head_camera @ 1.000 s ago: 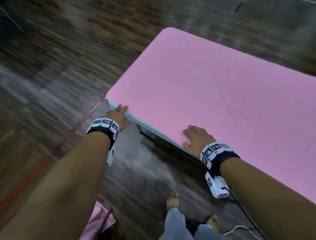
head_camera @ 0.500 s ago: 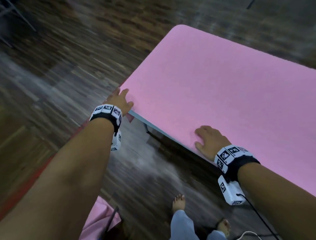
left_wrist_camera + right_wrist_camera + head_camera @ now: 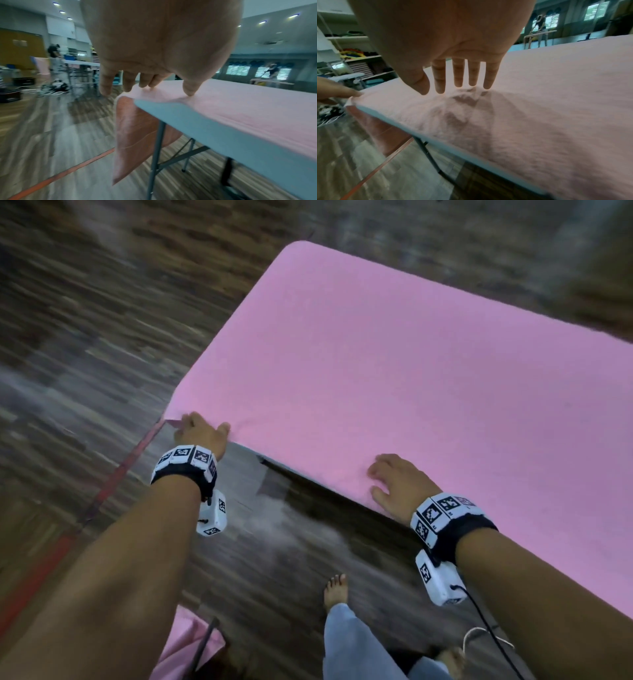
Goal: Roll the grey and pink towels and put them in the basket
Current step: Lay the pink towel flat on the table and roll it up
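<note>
Flat on the spread pink terry towel [image 3: 394, 378]: left hand [image 3: 202, 436] at its corner (apparently fingers straight), right hand [image 3: 397, 486] splayed open.

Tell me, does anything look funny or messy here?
Yes: the pink towel lies flat on the table, but one corner slips off the edge and dangles beside the table leg, near the left hand.

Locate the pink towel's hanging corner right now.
In the left wrist view, the pink towel corner droops off the table end, just below the left hand, beside the leg.
</note>
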Motion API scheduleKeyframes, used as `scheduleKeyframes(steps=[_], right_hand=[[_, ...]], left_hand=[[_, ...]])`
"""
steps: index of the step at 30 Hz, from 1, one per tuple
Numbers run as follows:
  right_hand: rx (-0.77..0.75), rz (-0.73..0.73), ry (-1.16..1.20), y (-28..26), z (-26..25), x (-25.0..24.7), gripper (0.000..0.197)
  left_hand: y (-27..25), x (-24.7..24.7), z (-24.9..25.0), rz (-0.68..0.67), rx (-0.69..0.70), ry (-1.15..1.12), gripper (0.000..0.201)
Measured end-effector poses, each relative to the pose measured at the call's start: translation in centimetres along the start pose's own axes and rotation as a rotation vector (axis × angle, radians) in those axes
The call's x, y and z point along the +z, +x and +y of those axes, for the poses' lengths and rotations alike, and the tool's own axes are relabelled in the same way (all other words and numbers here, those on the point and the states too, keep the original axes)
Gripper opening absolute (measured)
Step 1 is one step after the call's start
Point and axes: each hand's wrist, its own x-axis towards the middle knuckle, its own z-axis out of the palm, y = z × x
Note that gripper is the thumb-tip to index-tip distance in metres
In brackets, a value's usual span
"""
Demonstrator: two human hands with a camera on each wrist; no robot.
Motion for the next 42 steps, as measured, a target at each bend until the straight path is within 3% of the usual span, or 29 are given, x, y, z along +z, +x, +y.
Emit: scheduleKeyframes(steps=[4, 7, 13, 17, 22, 25, 39, 42], right_hand=[[0.144, 0.091, 0.055, -4.5, 6.4, -1.8, 0.029], [0.304, 0.148, 0.066, -9.6, 13.0, -3.3, 0.026], [0.598, 0.251, 0.121, -21.7, 26.1, -4.5, 0.024], [0.668, 0.275, 0.126, -28.4, 33.7, -4.3, 0.029], [0.601, 0.21, 0.121, -33.5, 41.3, -4.3, 0.038], [0.503, 0.139, 0.076, -34.8, 44.6, -4.3, 0.043], [0.151, -0.018, -0.113, -30.9, 51.6, -7.5, 0.042], [0.1, -0.048, -0.137, -29.4, 53.2, -8.6, 0.042]], left_hand=[[-3.6, 2.2, 6.7, 0.096, 0.215, 0.018, 0.067], [-8.9, 5.4, 14.0, 0.096, 0.491, 0.04, 0.061], [-25.0, 14.3, 29.8, -0.077, 1.061, 0.196, 0.054], [-35.9, 21.2, 37.9, -0.208, 1.267, 0.333, 0.053], [-45.6, 28.1, 44.7, -0.219, 1.298, 0.426, 0.058], [-48.6, 31.3, 46.0, -0.191, 1.205, 0.473, 0.063], [-51.5, 34.0, 47.3, -0.124, 0.956, 0.441, 0.083], [-51.9, 34.3, 48.4, -0.11, 0.896, 0.44, 0.077]])
